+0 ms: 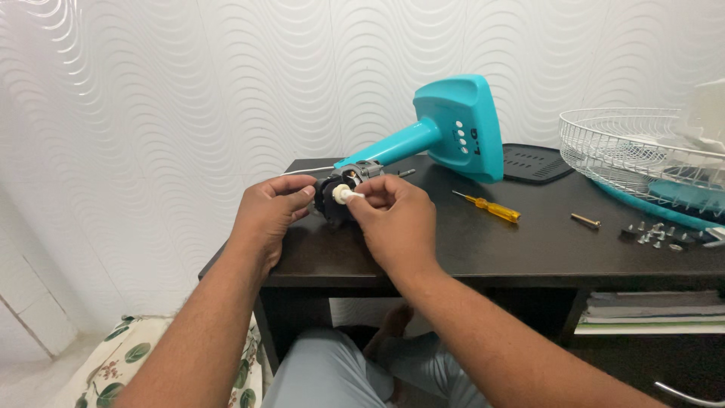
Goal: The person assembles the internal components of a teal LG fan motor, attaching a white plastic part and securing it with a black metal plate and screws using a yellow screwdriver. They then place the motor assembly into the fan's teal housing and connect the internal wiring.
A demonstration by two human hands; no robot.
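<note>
Fan motor (pixel 332 198) at desk (pixel 483 249) front edge, joined to teal stand (pixel 445 134). Left hand (pixel 264 213) grips motor body; right hand (pixel 393 219) pinches white spindle cap (pixel 342 194). Likely heavy, rigid; cap small, slippery plastic. Hold body, not shaft.

This looks like a room at home: a white wavy wall (pixel 151 91) at 12 o'clock, a dark desk (pixel 483 249), and a flowery cushion (pixel 113 363) at 7 o'clock.

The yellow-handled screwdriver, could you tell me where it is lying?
The screwdriver lies on the dark table, right of the right hand, before the teal fan base.
</note>
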